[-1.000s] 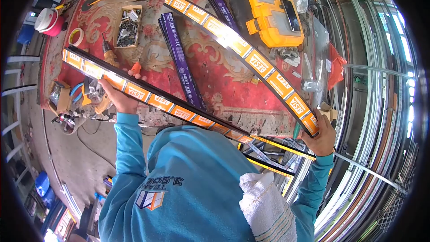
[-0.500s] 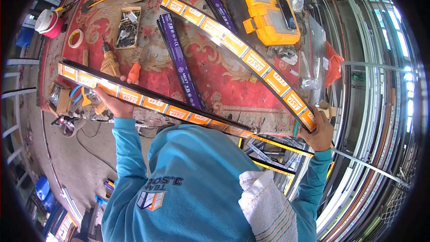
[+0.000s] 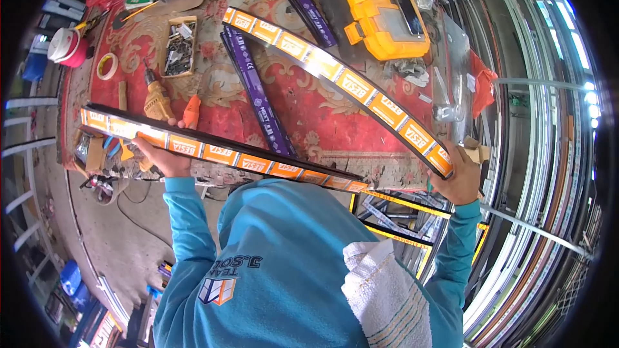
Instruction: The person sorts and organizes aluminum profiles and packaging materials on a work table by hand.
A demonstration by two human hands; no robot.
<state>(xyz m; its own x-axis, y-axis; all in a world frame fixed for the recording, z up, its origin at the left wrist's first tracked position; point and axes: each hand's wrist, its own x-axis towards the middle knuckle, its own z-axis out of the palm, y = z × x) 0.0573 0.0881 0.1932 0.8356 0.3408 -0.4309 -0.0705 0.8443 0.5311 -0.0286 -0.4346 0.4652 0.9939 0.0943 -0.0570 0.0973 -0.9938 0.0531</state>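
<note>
So the left profile (image 3: 222, 154), a long bar with orange BESTA film, lies crosswise over the table's near edge, and its mate, the right profile (image 3: 351, 84), slants out across the tabletop; can't tell if either actually touches down. My guess is they're light and pretty stiff (that bow is probably just the lens), with slick film and faces that'd scratch or dent if knocked. Left hand (image 3: 164, 156) is wrapped around the left profile well off its middle, so I'd slide nearer the center for balance. Right hand (image 3: 459, 177) is clamped on the right profile's near end, which likely leaves the far end swingy; 2 hands spread apart would tame it. Between them sit purple-labelled strips (image 3: 258, 96), with a drill (image 3: 157, 100) just beyond the left profile and a yellow case (image 3: 358, 1) further out.
</note>
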